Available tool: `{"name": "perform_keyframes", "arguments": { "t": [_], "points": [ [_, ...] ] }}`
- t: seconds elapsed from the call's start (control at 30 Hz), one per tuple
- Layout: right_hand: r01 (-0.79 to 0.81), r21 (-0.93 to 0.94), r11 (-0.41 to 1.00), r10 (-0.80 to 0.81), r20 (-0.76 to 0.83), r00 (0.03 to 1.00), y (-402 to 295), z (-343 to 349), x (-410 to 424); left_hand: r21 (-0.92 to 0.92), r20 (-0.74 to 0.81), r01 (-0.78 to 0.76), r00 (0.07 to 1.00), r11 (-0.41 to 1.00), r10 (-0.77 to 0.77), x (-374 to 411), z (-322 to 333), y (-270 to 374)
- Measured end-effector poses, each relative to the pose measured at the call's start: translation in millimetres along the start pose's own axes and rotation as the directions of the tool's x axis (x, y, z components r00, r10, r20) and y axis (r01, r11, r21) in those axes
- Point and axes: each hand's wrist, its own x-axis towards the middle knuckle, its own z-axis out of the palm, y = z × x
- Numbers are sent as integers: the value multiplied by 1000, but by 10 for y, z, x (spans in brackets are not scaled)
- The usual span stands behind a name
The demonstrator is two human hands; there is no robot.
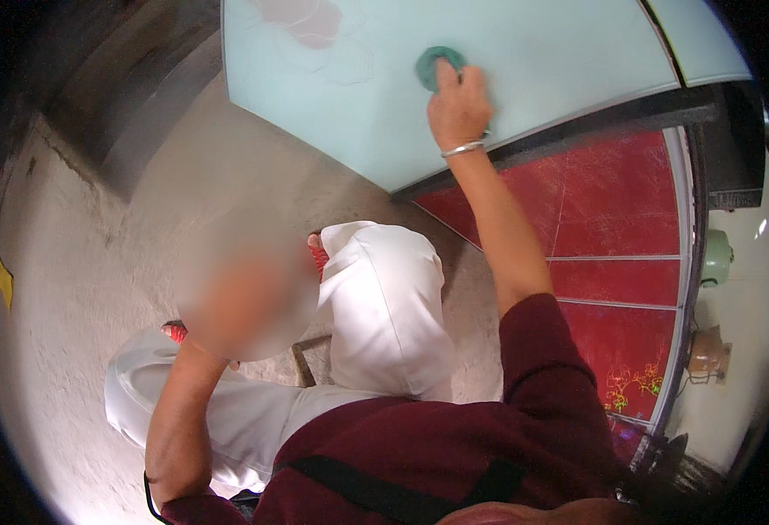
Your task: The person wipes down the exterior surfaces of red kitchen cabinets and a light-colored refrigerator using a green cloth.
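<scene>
My right hand [460, 108], with a metal bangle at the wrist, is pressed onto a green scrubbing pad [438, 67]. The fingers hold the pad against a pale blue glossy panel [555, 52], which carries a faded floral print near its far edge. My left hand [247, 295] is out in front of my left knee, with the forearm bent. A round blur covers it, so its fingers and anything in them are hidden.
Rough concrete floor [63, 262] lies to the left, with a yellow scrap [2, 282] on it. Right of my arm are red panels [614, 197] with silver trim. A green rounded container [717, 256] and a brown object [708, 351] stand beyond. My white-clad knees [391, 302] are bent below.
</scene>
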Motion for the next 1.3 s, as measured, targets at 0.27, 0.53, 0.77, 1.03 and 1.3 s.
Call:
{"name": "perform_keyframes", "arguments": {
  "t": [0.27,0.53,0.77,1.03,1.3],
  "points": [
    [243,138,960,-279,410,869,-673,848,-763,-145,161,166,977,975,-142,96,-164,158],
    [274,113,955,-296,334,895,-399,632,-707,-165,100,139,987,976,-124,66,-253,185],
    [163,-169,972,-203,-255,945,232,-440,947,-109,108,69,993,992,-57,-1,-229,271],
    [276,-141,951,-305,-285,909,-360,110,1230,-33,90,18,996,999,-15,-38,-184,206],
    [676,21,737,-669,167,725,-1375,1211,538,0,276,135,952,991,-130,-23,-219,235]
  ]
}}
